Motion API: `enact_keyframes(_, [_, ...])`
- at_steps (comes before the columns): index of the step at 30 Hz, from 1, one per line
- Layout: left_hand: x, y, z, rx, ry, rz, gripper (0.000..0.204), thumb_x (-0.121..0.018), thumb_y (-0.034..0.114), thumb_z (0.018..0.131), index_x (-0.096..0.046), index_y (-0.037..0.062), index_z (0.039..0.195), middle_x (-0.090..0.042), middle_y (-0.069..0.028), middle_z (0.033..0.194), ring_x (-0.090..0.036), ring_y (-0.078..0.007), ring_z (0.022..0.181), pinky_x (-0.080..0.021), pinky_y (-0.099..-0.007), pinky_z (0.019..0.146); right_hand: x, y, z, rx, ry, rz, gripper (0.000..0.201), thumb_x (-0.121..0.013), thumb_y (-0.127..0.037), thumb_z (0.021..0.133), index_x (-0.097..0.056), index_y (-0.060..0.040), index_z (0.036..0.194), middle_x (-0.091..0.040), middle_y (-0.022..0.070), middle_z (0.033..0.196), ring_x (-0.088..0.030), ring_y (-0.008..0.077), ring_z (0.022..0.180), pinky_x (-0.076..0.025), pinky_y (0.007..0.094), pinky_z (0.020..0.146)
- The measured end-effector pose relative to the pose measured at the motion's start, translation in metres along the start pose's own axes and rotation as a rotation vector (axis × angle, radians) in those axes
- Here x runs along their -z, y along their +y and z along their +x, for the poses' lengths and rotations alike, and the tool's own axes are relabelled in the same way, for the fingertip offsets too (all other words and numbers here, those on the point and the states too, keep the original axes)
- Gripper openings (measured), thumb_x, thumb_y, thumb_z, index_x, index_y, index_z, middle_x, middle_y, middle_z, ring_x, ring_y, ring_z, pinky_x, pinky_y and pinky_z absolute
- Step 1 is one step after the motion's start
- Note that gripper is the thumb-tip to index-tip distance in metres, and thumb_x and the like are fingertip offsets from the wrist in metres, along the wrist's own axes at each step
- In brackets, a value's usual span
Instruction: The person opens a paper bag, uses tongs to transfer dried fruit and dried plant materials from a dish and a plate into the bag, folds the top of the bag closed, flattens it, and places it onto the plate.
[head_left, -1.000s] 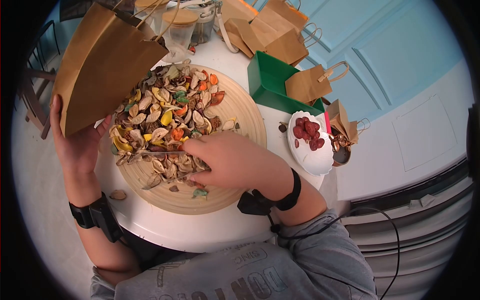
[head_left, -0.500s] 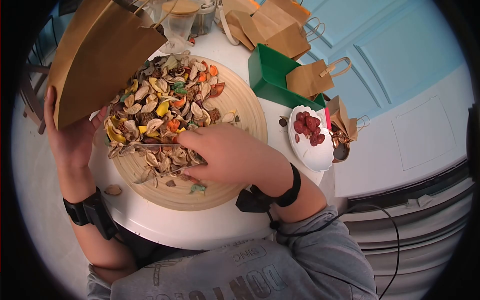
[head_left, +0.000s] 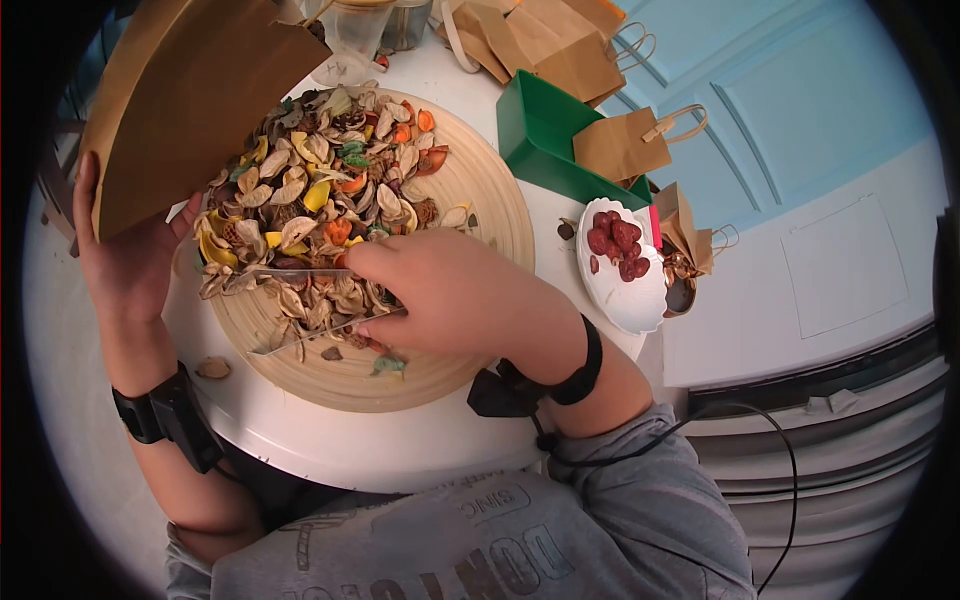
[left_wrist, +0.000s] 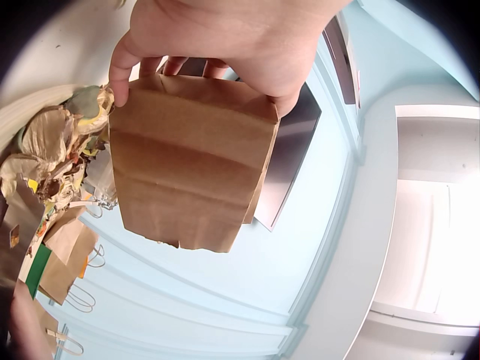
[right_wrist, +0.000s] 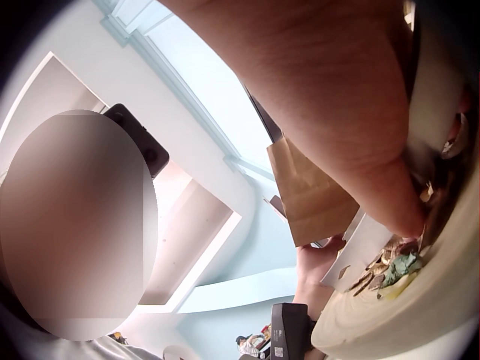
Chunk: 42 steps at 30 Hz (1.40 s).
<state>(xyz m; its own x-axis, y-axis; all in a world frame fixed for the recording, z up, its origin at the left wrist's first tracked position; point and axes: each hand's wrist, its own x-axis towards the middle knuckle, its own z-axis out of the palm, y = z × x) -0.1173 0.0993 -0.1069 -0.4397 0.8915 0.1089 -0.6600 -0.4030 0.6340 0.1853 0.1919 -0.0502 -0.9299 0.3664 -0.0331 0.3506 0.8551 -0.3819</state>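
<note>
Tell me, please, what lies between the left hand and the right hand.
In the head view, dried petals heaped on the wooden tray lie between the left hand and the right hand, together with the clear scoop that the right hand grips.

Board (head_left: 482, 185): before you, on the table (head_left: 290, 435)
Petals (head_left: 295, 232): on the board
Bag (head_left: 190, 110): in your left hand (head_left: 128, 262)
Plate (head_left: 632, 305): right of board, bearing fruit (head_left: 615, 235)
Box (head_left: 528, 130): behind the plate, another bag (head_left: 622, 147) inside

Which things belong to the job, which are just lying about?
Likely job:
large paper bag (left hand)
clear scoop (right hand)
dried petals
round wooden board

Likely lying about:
green box
small handled paper bag
white dish
red pieces on it
</note>
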Motion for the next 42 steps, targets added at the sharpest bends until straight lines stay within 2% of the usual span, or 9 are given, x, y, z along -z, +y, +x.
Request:
enact_keyframes(9, [0.011,0.000,0.003,-0.005,-0.072,-0.017,0.048,-0.048,0.046,0.100,-0.055,0.0099,0.131,-0.059,-0.0085,0.128,-0.057,-0.0238,0.117,-0.049,-0.0459,0.094,-0.002,-0.001,0.000,-0.010,0.010,-0.007,0.037,-0.073,-0.031,0.079,-0.053,-0.0071,0.098,-0.059,0.0166,0.079,-0.060,0.0391,0.079,-0.045,0.0493,0.068])
enact_keyframes(17, [0.019,0.000,0.005,-0.010,-0.213,-0.033,0.046,-0.047,0.043,0.101,-0.056,0.0088,0.130,-0.059,-0.0093,0.128,-0.057,-0.0254,0.118,-0.049,-0.0464,0.094,0.000,-0.003,0.001,-0.019,0.013,0.014,0.037,-0.074,-0.030,0.079,-0.053,-0.0067,0.099,-0.060,0.0183,0.077,-0.060,0.0409,0.078,-0.045,0.0501,0.068])
enact_keyframes(22, [0.031,0.001,0.009,-0.014,-0.193,-0.049,0.047,-0.046,0.043,0.101,-0.054,0.0082,0.132,-0.057,-0.0110,0.132,-0.056,-0.0272,0.119,-0.047,-0.0485,0.098,-0.002,-0.001,0.002,-0.017,0.003,0.016,0.037,-0.073,-0.030,0.079,-0.054,-0.0066,0.101,-0.060,0.0184,0.079,-0.061,0.0401,0.080,-0.046,0.0491,0.068])
enact_keyframes(25, [0.034,0.002,0.011,-0.011,-0.270,-0.035,0.047,-0.044,0.042,0.102,-0.052,0.0080,0.133,-0.055,-0.0118,0.134,-0.055,-0.0275,0.122,-0.046,-0.0493,0.099,-0.003,0.000,0.002,-0.024,0.003,0.008,0.037,-0.073,-0.031,0.080,-0.055,-0.0068,0.102,-0.060,0.0183,0.081,-0.061,0.0392,0.081,-0.046,0.0481,0.069])
enact_keyframes(27, [0.034,0.002,0.012,-0.006,-0.397,-0.037,0.047,-0.041,0.040,0.103,-0.051,0.0067,0.134,-0.053,-0.0131,0.136,-0.053,-0.0289,0.124,-0.046,-0.0502,0.100,-0.002,-0.002,0.001,-0.039,-0.004,0.006,0.037,-0.073,-0.031,0.080,-0.055,-0.0069,0.102,-0.061,0.0181,0.081,-0.061,0.0390,0.081,-0.046,0.0478,0.069])
enact_keyframes(30, [0.039,0.000,0.013,-0.034,-0.446,-0.036,0.044,-0.039,0.036,0.104,-0.049,0.0068,0.136,-0.052,-0.0143,0.137,-0.052,-0.0308,0.125,-0.045,-0.0515,0.102,-0.001,-0.004,0.002,-0.054,-0.011,0.006,0.037,-0.073,-0.031,0.080,-0.056,-0.0070,0.102,-0.061,0.0179,0.082,-0.062,0.0388,0.082,-0.047,0.0472,0.069])
enact_keyframes(36, [0.047,0.001,0.015,-0.033,-0.423,-0.060,0.039,-0.039,0.032,0.104,-0.050,0.0101,0.135,-0.052,-0.0144,0.136,-0.051,-0.0309,0.127,-0.044,-0.0534,0.104,-0.004,-0.001,0.002,-0.024,0.019,0.015,0.036,-0.073,-0.031,0.080,-0.056,-0.0069,0.101,-0.061,0.0175,0.080,-0.062,0.0388,0.081,-0.047,0.0472,0.068])
enact_keyframes(39, [0.048,0.003,0.015,-0.013,-0.334,-0.054,0.040,-0.039,0.033,0.104,-0.051,0.0089,0.134,-0.053,-0.0139,0.135,-0.051,-0.0302,0.126,-0.044,-0.0535,0.104,-0.002,-0.002,0.002,-0.030,0.012,0.015,0.036,-0.073,-0.031,0.080,-0.056,-0.0069,0.101,-0.061,0.0176,0.081,-0.062,0.0386,0.081,-0.047,0.0472,0.068])
enact_keyframes(42, [0.040,0.002,0.012,-0.015,-0.360,-0.045,0.041,-0.039,0.034,0.104,-0.051,0.0075,0.133,-0.054,-0.0133,0.134,-0.052,-0.0293,0.126,-0.045,-0.0524,0.103,-0.002,-0.001,0.003,-0.029,0.005,0.013,0.036,-0.073,-0.031,0.080,-0.056,-0.0070,0.102,-0.061,0.0176,0.081,-0.062,0.0385,0.081,-0.047,0.0473,0.068])
